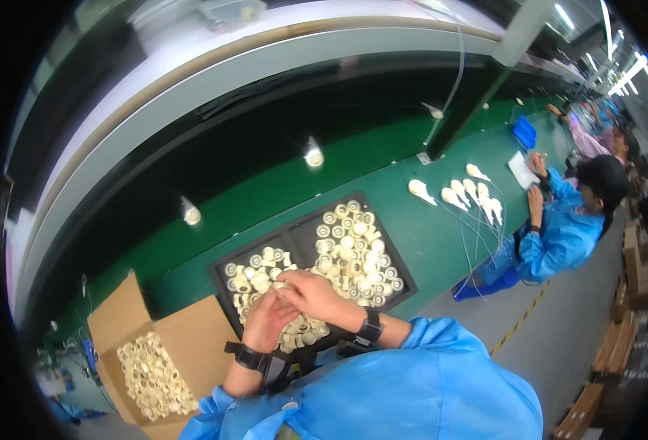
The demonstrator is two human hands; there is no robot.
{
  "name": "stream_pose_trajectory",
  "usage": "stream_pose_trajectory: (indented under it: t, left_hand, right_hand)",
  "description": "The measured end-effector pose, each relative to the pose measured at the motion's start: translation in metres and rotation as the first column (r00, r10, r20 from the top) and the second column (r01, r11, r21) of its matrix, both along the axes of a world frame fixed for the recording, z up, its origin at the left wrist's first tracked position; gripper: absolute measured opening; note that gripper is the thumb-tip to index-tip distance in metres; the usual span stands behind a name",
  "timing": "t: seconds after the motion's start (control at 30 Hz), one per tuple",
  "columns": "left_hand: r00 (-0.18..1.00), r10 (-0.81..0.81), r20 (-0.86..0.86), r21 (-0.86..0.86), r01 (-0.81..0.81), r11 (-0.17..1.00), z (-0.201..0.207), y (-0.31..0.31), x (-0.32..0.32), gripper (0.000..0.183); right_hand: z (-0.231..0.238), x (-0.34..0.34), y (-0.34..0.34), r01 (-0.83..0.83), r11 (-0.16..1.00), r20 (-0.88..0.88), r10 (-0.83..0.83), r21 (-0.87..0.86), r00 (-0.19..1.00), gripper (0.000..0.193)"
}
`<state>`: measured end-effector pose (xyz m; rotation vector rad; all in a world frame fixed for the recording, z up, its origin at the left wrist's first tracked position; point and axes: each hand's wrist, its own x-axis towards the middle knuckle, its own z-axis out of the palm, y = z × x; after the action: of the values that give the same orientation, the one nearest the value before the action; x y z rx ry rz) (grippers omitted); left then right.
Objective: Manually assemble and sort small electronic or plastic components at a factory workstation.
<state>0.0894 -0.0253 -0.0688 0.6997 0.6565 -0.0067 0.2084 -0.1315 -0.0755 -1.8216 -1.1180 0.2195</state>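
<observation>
Head view: left hand [265, 323], right hand [310, 290] grips pinched together on cream ring [283, 287], above black tray [404, 275].

Evenly bright, lit from ceiling strip lamps [627, 73] far up and right of the hands [294, 304]. Soft shadows only. Lamp glare spots on the green belt [265, 191] above them. Heavy fisheye bending, black rim, slight blur throughout.
</observation>
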Motion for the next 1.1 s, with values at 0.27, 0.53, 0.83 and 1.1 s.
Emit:
stream_pose_trajectory:
  t: [0.27,0.53,0.83,1.1]
  left_hand:
    - [0.977,0.200,-0.070,0.418,-0.153,0.895,-0.019,-0.006,-0.010,0.012]
    - [0.960,0.275,0.057,0.673,-0.240,0.700,-0.014,-0.021,0.001,0.011]
    - [0.934,0.354,-0.039,0.479,-0.294,0.827,-0.033,-0.013,-0.013,0.013]
    - [0.965,0.192,0.178,-0.015,-0.192,0.981,-0.001,-0.010,-0.033,0.026]
  right_hand:
    - [0.000,-0.008,-0.004,-0.219,0.976,-0.412,0.191,-0.021,0.891,0.021]
    - [0.000,0.004,-0.003,-0.168,0.984,-0.774,0.155,0.064,0.614,0.015]
    - [-0.039,0.033,-0.010,-0.175,0.959,0.132,0.208,-0.223,0.969,0.020]
    - [0.017,-0.010,0.006,-0.472,0.878,-0.042,0.476,0.078,0.878,0.030]
